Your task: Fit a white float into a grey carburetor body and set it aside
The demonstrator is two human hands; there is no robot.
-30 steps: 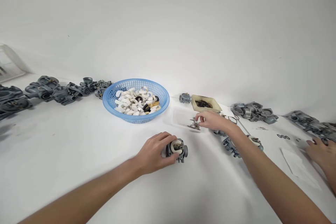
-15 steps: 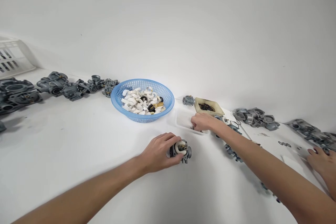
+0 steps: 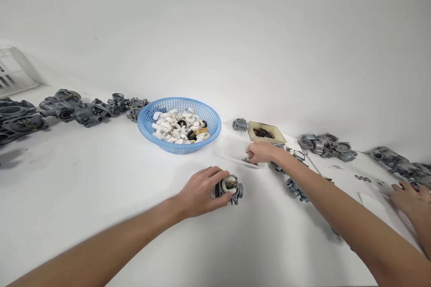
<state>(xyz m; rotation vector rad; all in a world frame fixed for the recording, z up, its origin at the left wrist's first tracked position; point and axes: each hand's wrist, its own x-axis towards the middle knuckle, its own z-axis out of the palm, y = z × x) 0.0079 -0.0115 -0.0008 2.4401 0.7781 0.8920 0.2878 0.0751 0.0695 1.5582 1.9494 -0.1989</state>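
My left hand (image 3: 204, 192) grips a grey metal carburetor (image 3: 238, 190) on the white table. A white C-shaped float (image 3: 226, 184) sits in the carburetor's upturned open side, around brass parts. To the right, my right hand (image 3: 260, 151) reaches into a shallow clear plastic tray (image 3: 231, 149). Its fingers are pinched together over small metal pieces lying in the tray. Whether something is between the fingertips is too small to make out. Behind the tray is a cream box (image 3: 278, 135) holding dark rubber rings (image 3: 263, 133).
A blue basket (image 3: 144, 131) of white floats stands at the back. Carburetors (image 3: 87, 114) line the left rear; more grey bodies (image 3: 326, 145) lie at the right rear, and others under my right forearm. Another person's hand (image 3: 412, 197) is at far right, near black rings (image 3: 362, 178).
My view has shifted slightly. My right hand stays in the clear tray, its fingers moved a little among the small pieces. My left hand keeps the carburetor in place.
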